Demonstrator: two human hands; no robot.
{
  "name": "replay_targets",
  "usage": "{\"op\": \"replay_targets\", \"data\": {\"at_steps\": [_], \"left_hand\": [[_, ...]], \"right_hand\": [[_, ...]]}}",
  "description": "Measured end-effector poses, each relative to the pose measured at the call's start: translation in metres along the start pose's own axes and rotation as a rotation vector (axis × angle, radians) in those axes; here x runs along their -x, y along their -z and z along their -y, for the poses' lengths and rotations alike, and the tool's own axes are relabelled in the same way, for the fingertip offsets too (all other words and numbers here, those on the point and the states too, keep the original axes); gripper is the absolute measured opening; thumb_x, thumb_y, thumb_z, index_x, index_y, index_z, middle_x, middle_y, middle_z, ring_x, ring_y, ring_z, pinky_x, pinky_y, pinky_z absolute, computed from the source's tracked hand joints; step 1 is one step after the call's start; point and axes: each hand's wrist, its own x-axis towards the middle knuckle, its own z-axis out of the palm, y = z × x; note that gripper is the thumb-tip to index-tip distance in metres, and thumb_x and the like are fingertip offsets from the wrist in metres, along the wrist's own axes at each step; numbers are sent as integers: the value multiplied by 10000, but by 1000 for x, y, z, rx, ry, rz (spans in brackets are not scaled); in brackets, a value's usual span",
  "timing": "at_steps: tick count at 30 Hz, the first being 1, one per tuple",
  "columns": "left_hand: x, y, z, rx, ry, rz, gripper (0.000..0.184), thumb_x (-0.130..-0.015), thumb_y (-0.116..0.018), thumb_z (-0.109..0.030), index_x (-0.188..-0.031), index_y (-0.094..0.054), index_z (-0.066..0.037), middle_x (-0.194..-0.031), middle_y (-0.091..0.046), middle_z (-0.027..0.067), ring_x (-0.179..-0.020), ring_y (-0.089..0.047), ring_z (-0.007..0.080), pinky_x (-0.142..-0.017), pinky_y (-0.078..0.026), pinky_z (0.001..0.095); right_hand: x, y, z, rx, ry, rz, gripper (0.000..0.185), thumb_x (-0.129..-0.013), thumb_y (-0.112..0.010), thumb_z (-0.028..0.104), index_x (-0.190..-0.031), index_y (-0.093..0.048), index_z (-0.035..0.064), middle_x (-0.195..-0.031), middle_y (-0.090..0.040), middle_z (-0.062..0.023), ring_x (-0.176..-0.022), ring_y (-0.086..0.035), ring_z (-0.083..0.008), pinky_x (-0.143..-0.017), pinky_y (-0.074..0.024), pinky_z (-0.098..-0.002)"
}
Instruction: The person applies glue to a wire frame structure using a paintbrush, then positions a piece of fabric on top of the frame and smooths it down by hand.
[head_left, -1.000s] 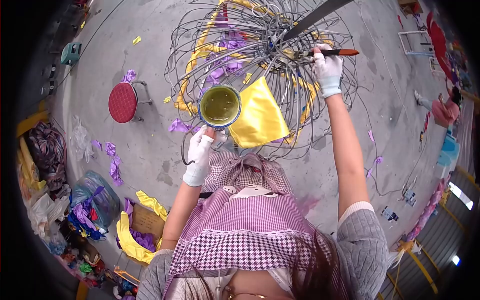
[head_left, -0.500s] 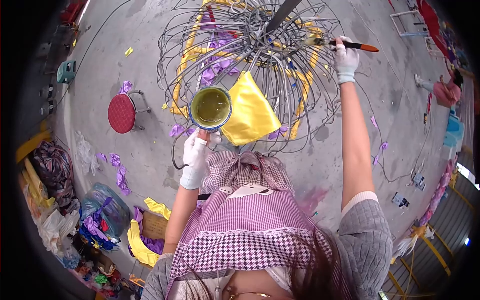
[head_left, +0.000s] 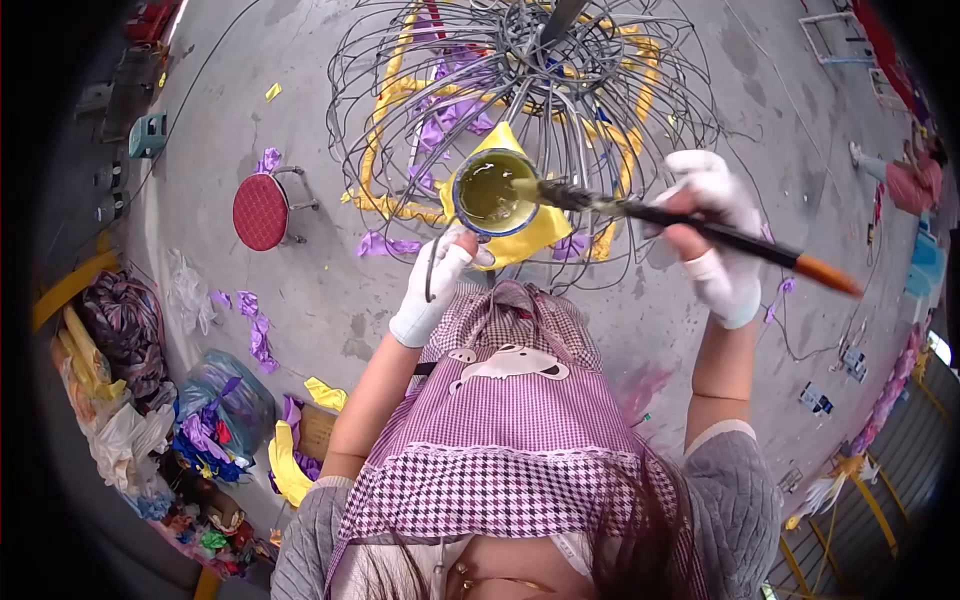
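My left hand [head_left: 432,285], in a white fingertip-less glove, grips a blue-rimmed mug [head_left: 490,156] holding murky yellow-green liquid. A thin curved handle hangs beside that hand. In my right hand [head_left: 722,240], gloved alike, is a paintbrush [head_left: 735,236] with a black and orange handle. Its blurred bristle end reaches over the mug's opening; whether it touches the liquid I cannot tell. Behind the mug lies a shiny yellow cloth [head_left: 540,237], partly hidden by it. Ahead stands a round frame of many bent grey wires [head_left: 530,62], with yellow-wrapped bars within.
A red round stool [head_left: 260,212] stands left on the concrete floor, near purple cloth scraps [head_left: 260,340]. Bags and fabric piles [head_left: 220,415] line the lower left. Another person [head_left: 912,180] is at the far right, near blue tubs [head_left: 925,265].
My right hand has drawn the paintbrush back from the wire frame to the mug. The mug has shifted right and slightly up in view, now covering more of the yellow cloth.
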Motion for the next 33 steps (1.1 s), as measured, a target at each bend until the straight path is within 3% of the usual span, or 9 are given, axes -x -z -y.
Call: {"op": "replay_targets", "data": {"at_steps": [1, 6, 14, 17, 19, 22, 26, 31, 33], "left_hand": [[0, -8, -4, -17, 31, 27, 277, -955, -448, -270, -963, -569, -21, -795, -597, 52, -735, -530, 107, -685, -403, 215], [-6, -49, -13, -162, 97, 215, 266, -940, -460, -242, -911, -582, -7, -752, -562, 30, -668, -483, 107, -669, -389, 226], [-25, -124, 44, -252, 183, 721, 251, -915, -497, -221, -856, -605, -2, -771, -532, 42, -770, -460, 128, -677, -377, 253], [-49, -158, 89, -385, 153, 991, 176, -903, -479, -100, -1029, -556, -5, -897, -500, 24, -737, -492, 121, -692, -427, 238], [-54, -185, 107, -530, -156, 1122, 229, -894, -477, -70, -1109, -523, -7, -926, -498, 38, -727, -499, 117, -683, -423, 228], [-56, -223, 124, -266, 188, 1000, 248, -848, -513, -75, -1091, -526, -32, -799, -544, 58, -584, -493, 190, -595, -422, 273], [-56, -216, 105, -483, 61, 764, 391, -839, -473, -4, -1228, -436, -5, -970, -560, 76, -833, -542, 119, -693, -433, 234], [-30, -156, 64, -854, -461, 371, 156, -667, -607, 71, -802, -559, 10, -977, -572, 93, -773, -550, 207, -662, -452, 277], [-19, -133, 57, -955, -387, 162, 226, -638, -649, 63, -829, -547, -1, -1057, -545, 116, -916, -555, 249, -789, -460, 311]], "right_hand": [[-2, -1, -2, 338, 273, 215, 253, -724, -655, 88, -964, -583, 60, -819, -573, -27, -639, -564, -179, -762, -446, -295], [54, -19, -11, 676, 94, 561, 276, -729, -585, 153, -1004, -606, 178, -866, -561, 21, -739, -514, -165, -801, -391, -302], [154, 14, 21, 279, -192, -73, 241, -812, -590, 287, -938, -664, 95, -984, -603, -36, -782, -542, -204, -744, -417, -325], [205, 39, 7, 185, -272, -36, 251, -819, -598, 284, -942, -654, 72, -953, -607, -47, -757, -542, -213, -729, -426, -329], [239, 56, 1, 67, -327, 36, 263, -827, -605, 281, -946, -643, 50, -922, -612, -58, -731, -542, -222, -713, -435, -333], [270, 80, -8, 137, -419, -49, 230, -848, -581, 206, -961, -614, 8, -850, -604, -66, -676, -522, -196, -682, -438, -301], [333, 89, -90, -156, -777, -422, 219, -878, -459, 90, -1034, -570, -17, -833, -586, -50, -707, -511, -123, -647, -427, -226], [415, 101, -264, -233, -921, -543, 268, -836, -445, 5, -1059, -593, -5, -798, -594, -55, -664, -502, -112, -607, -413, -201], [436, 108, -313, -268, -902, -569, 268, -825, -430, -7, -1034, -598, -1, -794, -594, -54, -648, -495, -112, -596, -413, -205]]}}
